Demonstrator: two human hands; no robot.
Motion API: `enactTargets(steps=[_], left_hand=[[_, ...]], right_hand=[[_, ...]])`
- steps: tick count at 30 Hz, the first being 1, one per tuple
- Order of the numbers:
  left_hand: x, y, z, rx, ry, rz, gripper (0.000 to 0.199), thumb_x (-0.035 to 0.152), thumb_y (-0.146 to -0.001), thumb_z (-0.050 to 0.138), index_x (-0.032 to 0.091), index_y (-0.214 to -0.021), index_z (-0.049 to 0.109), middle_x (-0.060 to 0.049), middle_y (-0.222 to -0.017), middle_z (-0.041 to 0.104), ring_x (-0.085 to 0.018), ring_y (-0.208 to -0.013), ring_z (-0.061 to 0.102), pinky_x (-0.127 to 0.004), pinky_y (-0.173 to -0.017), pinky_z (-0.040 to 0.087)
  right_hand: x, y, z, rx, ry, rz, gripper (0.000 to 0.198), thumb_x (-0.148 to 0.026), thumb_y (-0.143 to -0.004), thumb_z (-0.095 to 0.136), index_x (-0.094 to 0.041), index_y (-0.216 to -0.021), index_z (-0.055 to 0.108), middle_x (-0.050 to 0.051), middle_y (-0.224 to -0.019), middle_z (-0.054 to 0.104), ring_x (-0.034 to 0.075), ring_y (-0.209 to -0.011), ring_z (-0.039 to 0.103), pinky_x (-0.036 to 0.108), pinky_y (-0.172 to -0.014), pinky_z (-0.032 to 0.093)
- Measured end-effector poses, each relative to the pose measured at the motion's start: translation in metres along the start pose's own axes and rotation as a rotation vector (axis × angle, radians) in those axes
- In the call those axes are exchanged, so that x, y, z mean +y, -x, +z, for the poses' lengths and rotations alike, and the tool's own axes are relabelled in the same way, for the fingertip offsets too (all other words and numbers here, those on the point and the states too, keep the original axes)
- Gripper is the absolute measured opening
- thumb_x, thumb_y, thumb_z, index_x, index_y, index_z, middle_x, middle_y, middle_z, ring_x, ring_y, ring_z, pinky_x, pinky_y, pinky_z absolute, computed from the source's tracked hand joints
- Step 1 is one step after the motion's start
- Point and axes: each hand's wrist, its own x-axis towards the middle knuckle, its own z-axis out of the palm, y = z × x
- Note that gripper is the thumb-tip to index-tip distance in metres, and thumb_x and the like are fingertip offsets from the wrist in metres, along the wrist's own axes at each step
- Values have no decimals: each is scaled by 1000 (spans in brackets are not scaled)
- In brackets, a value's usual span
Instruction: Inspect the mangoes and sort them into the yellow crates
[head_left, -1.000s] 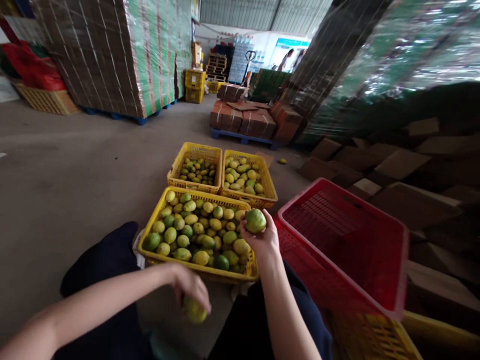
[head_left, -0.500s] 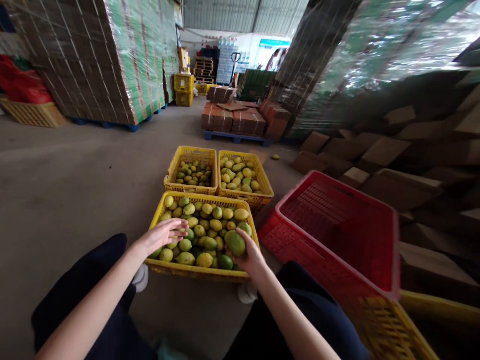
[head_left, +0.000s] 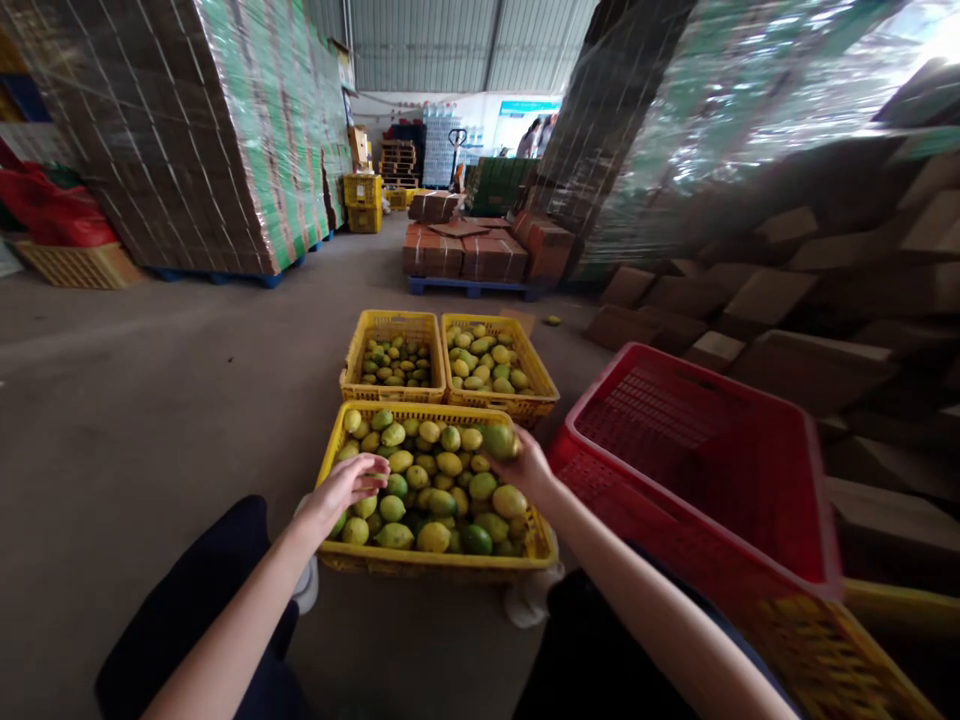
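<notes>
A yellow plastic crate [head_left: 442, 562] full of yellow and green lemons [head_left: 433, 537] stands on the floor in front of me. My right hand [head_left: 531, 466] is closed round a green lemon [head_left: 499, 441], held above the crate's right side; part of the fruit is hidden by my fingers. Over the left side of the crate hovers my left hand [head_left: 350, 490], its fingers stretched out and holding nothing. Behind stand two more yellow crates: the left one [head_left: 349, 370] holds small greenish lemons, and the right one [head_left: 544, 392] larger, yellower ones.
To my right a red crate [head_left: 581, 430] rests on a yellow crate [head_left: 832, 650]. Cardboard boxes [head_left: 772, 295] lie heaped beyond it. Flattened cartons [head_left: 465, 255] sit on a blue pallet [head_left: 472, 287] ahead. A wrapped stack [head_left: 255, 130] rises at left. One lemon [head_left: 552, 321] lies on the floor.
My right hand has moved up and to the right with the green lemon, away from the middle of the crate. My left hand stays over the crate's left side. The view has shifted slightly.
</notes>
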Motion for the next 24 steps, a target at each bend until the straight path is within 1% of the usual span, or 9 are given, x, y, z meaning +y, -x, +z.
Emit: enactTargets(steps=[1,2,4,6,10,14,18,20,24], left_hand=[[0,-1,1,-8,-3,-2,17,21,-89,58,16,-85,74,-7,-94,76,-13,-75,69,-23,-73,51],[-1,-1,1,-10,-11,-3,18,22,-89,57,17,-85,74,-7,-95,76,-14,-76,69,-24,-75,51],[-5,-4,0,-6,-44,-6,18,24,-89,56,18,-85,73,-7,-96,76,-15,-77,69,-25,-77,51],[-10,-9,-2,-2,-86,0,18,27,-88,57,18,-87,73,-7,-98,76,-16,-79,69,-27,-78,50],[-23,-20,-1,-7,-186,-11,19,31,-86,59,17,-89,72,-9,-99,76,-18,-81,69,-28,-77,49],[-31,-25,2,-27,-309,-44,19,32,-85,59,18,-86,72,-7,-96,75,-19,-78,69,-27,-74,48],[-42,-24,0,-63,-695,52,13,33,-83,65,21,-81,71,-7,-89,73,-26,-91,68,-32,-84,47],[-52,-23,-4,-46,-873,59,9,29,-77,72,22,-74,67,-9,-91,72,-32,-107,64,-37,-98,43],[-75,-25,-11,-32,-966,-91,35,12,-62,82,21,-53,50,-13,-90,71,-41,-126,53,-47,-112,32]], right_hand=[[-23,-12,0,35,-15,-40,13,-35,-83,61,-24,-88,57,-2,-74,64,16,-67,66,29,-60,58],[-42,-20,-1,138,-27,-88,10,-33,-85,57,-24,-89,57,-1,-77,64,15,-68,66,28,-63,58],[-59,-27,-8,197,-16,-77,7,-30,-89,51,-24,-89,55,-1,-78,62,14,-66,66,28,-64,58],[-52,-22,-18,206,22,5,6,-24,-88,51,-22,-86,56,0,-75,62,16,-61,65,31,-61,57],[-10,-6,-32,170,89,185,8,-14,-83,53,-18,-82,60,6,-73,66,21,-59,68,36,-57,57],[3,-2,-39,127,68,161,10,-14,-84,55,-17,-85,64,7,-82,72,18,-67,71,31,-65,58],[0,-3,-47,103,66,122,12,-17,-84,54,-16,-84,66,9,-85,74,19,-73,72,31,-71,58],[2,-3,-49,93,230,41,15,-19,-85,51,-17,-85,66,10,-90,75,21,-77,73,33,-74,58],[20,-1,-44,50,959,-209,17,-26,-90,49,-21,-94,65,9,-103,74,24,-91,71,37,-83,56]])
